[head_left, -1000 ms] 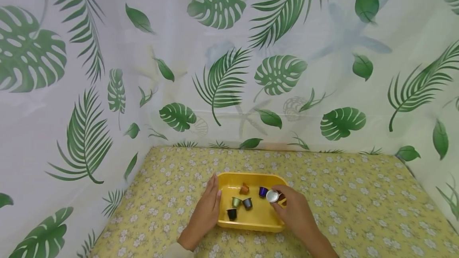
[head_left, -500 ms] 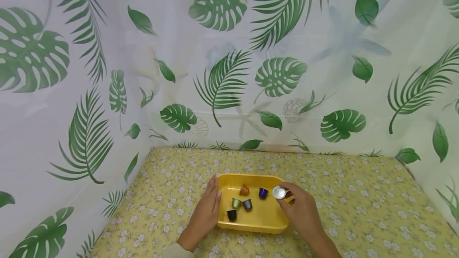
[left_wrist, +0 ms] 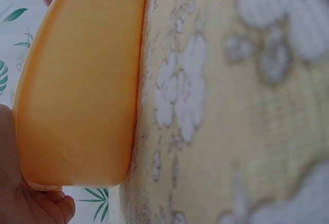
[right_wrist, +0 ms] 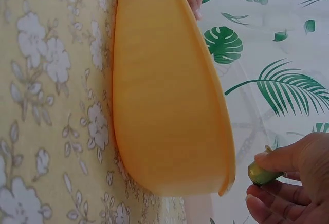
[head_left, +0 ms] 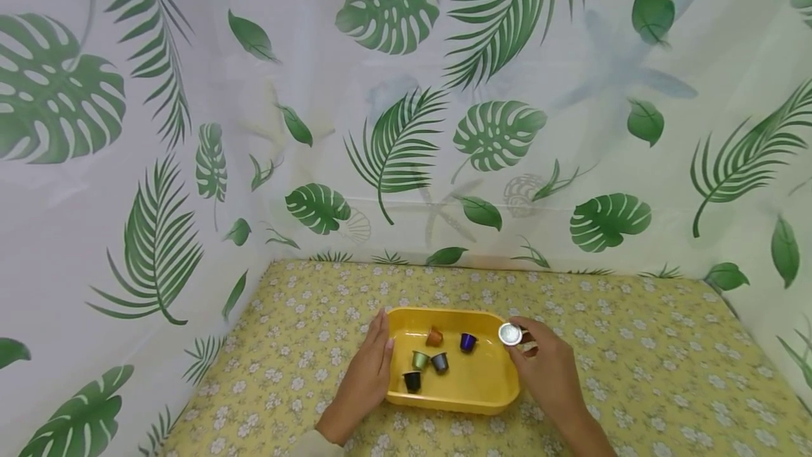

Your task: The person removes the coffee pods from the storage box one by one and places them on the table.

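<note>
A yellow plastic tray (head_left: 469,404) stands on the cloth, holding several coffee capsules: an orange one (head_left: 434,336), a purple one (head_left: 467,342), a light green one (head_left: 420,360), a grey one (head_left: 440,362) and a black one (head_left: 412,381). My left hand (head_left: 361,379) lies along the tray's left end with its fingers straight against the rim. Over the right rim, my right hand (head_left: 548,365) pinches another coffee capsule (head_left: 510,333) between thumb and fingers, silver lid towards the head camera. The right wrist view shows this capsule's body (right_wrist: 263,174) as olive green.
A yellow flowered cloth (head_left: 647,358) covers the table under the tray. White sheeting (head_left: 406,245) printed with green leaves rises behind the table and on the left and right.
My right hand has moved the capsule rightward and slightly up, from over the tray's inside to its right rim. The left hand and the other capsules stay in place.
</note>
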`<state>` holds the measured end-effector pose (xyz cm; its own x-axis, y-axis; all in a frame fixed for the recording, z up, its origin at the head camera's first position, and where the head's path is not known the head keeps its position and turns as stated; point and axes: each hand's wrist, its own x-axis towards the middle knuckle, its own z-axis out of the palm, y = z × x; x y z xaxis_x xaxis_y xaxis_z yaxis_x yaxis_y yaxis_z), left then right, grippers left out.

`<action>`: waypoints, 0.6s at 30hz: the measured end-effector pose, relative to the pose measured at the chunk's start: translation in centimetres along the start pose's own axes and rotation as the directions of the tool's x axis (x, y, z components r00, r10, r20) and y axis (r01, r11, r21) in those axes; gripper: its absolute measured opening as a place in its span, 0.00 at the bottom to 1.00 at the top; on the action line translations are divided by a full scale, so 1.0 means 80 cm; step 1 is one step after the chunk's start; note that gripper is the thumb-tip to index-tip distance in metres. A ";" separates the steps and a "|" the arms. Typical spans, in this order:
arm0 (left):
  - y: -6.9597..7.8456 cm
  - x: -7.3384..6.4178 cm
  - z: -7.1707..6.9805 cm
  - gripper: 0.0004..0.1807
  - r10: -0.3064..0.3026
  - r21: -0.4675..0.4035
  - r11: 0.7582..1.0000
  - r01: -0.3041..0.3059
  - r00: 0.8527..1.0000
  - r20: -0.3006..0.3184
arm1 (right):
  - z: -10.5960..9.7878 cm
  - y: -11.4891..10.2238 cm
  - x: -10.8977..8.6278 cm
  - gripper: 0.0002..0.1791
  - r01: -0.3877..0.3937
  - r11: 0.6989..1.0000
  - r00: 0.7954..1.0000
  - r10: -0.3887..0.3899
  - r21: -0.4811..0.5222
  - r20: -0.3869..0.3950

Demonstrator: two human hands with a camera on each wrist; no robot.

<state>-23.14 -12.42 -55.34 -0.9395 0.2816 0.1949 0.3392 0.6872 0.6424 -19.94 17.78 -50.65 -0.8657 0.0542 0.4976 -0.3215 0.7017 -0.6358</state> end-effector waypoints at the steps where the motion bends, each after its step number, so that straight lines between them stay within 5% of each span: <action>1: 0.000 0.000 0.000 0.35 0.002 0.001 1.000 -0.002 1.000 -0.002 | 0.000 0.001 0.000 0.24 0.004 1.000 1.000 -0.004 -0.015 -0.006; 18: 0.003 -0.002 -0.002 0.36 0.007 0.004 1.000 -0.007 1.000 0.007 | -0.004 0.025 0.004 0.24 -0.019 0.998 0.999 0.018 -0.053 -0.031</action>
<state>-22.91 -12.43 -55.07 -0.9369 0.2906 0.1943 0.3458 0.6882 0.6379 -20.72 19.47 -51.58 -0.8590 0.0886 0.5043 -0.2837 0.7375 -0.6129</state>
